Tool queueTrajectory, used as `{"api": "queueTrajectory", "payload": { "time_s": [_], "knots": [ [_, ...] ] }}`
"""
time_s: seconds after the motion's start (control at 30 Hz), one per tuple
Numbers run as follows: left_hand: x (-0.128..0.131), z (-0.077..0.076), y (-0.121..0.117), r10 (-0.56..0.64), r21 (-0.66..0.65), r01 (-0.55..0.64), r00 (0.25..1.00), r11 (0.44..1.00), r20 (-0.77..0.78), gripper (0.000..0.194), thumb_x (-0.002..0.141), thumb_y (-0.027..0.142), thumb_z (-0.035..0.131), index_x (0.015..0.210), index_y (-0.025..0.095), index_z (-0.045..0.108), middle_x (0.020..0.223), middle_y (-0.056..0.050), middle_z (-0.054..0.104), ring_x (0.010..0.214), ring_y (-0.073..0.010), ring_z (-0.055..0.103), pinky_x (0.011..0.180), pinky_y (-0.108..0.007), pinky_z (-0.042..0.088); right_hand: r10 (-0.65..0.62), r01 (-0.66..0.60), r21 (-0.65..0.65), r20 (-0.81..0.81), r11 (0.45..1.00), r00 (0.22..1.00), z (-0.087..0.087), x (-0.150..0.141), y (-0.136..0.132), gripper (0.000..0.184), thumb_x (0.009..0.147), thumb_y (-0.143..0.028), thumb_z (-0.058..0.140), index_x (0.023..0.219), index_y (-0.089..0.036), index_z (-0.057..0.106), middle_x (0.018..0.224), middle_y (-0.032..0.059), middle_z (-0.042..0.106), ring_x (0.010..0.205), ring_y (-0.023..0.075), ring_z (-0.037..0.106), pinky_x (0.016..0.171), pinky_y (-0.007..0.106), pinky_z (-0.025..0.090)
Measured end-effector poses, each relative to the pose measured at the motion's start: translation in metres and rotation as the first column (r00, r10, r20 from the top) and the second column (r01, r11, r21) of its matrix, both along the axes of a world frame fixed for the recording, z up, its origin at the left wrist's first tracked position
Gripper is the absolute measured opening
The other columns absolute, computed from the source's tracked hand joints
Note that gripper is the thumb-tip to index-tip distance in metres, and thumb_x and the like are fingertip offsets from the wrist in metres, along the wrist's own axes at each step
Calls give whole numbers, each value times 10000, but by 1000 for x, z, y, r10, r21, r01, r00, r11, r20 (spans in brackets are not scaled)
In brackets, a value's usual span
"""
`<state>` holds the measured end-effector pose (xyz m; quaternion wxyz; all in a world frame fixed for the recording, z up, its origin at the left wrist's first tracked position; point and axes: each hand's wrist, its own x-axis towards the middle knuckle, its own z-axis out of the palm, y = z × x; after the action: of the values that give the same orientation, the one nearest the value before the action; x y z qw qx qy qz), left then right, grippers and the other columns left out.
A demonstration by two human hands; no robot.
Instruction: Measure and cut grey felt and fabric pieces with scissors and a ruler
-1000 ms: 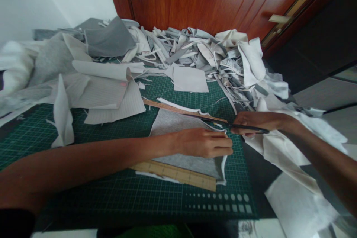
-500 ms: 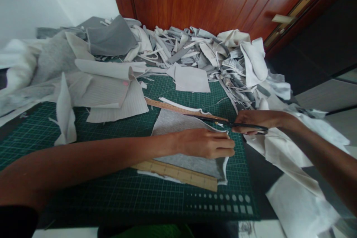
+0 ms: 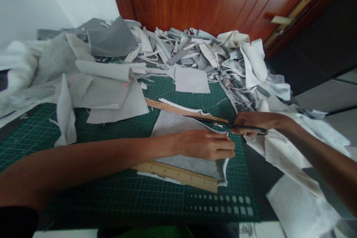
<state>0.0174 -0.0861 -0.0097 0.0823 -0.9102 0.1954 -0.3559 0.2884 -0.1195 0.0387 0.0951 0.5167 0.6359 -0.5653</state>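
The left hand [image 3: 205,145] lay flat on a gray fabric piece [image 3: 181,126] near the lower middle of the frame, fingers [image 3: 220,152] extended and pressing down, not gripping. The right hand [image 3: 252,122] was at the right end of that piece, fingers closed around the handles of black scissors [image 3: 214,121], with the blades running left along the fabric's top edge. The fabric lay on a green cutting mat [image 3: 92,189], over a lower wooden ruler [image 3: 178,176], with an upper wooden ruler [image 3: 178,109] just beyond its top edge. A thin white strip [image 3: 178,106] ran along that top edge. Cutting looked partway done: the scissors were at the top edge, but how far the cut had gone was hard to tell. The right edge still looked ragged. Many cut scraps [image 3: 192,48] were heaped against a wooden door [image 3: 195,0] at the top of the frame, and striped sheets [image 3: 111,100] lay at the left. White cloth [image 3: 290,160] trailed off the lower right.
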Motion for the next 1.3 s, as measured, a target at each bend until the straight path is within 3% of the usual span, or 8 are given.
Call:
{"api": "queueTrajectory", "payload": {
  "time_s": [0.4, 0.63, 1.3],
  "knots": [
    [0, 1, 0, -4, 21, 5, 998, 1000, -61, 240, 1073, 149, 521, 1075, 201, 755, 1108, -15, 767, 1066, -133, 701, 925, -222, 558, 76, -76, -2, 20, 997, 997, 14, -24, 7, 620, 937, -729, 543, 648, -185, 473, 565, -39, 433, 515, 74, 336, 477, 244, 262],
    [-1, 2, 1, -44, -4, 44, 999, 999, 17, 104, 1002, 147, 664, 1041, 172, 757, 1058, -53, 755, 1023, -141, 705, 907, -236, 571, 80, -81, 21, 64, 996, 995, 17, -26, 8, 579, 988, -673, 513, 660, -206, 415, 559, -48, 415, 514, 71, 328, 490, 252, 262],
    [-2, 4, 0, -16, 39, 15, 999, 999, 33, 234, 1061, 133, 547, 1073, 191, 773, 1078, -8, 780, 1019, -129, 708, 977, -240, 538, 83, -82, 32, -42, 996, 996, 7, -22, 18, 638, 964, -693, 546, 575, -210, 400, 487, -70, 370, 450, 59, 271, 438, 238, 177]
  ]
}}
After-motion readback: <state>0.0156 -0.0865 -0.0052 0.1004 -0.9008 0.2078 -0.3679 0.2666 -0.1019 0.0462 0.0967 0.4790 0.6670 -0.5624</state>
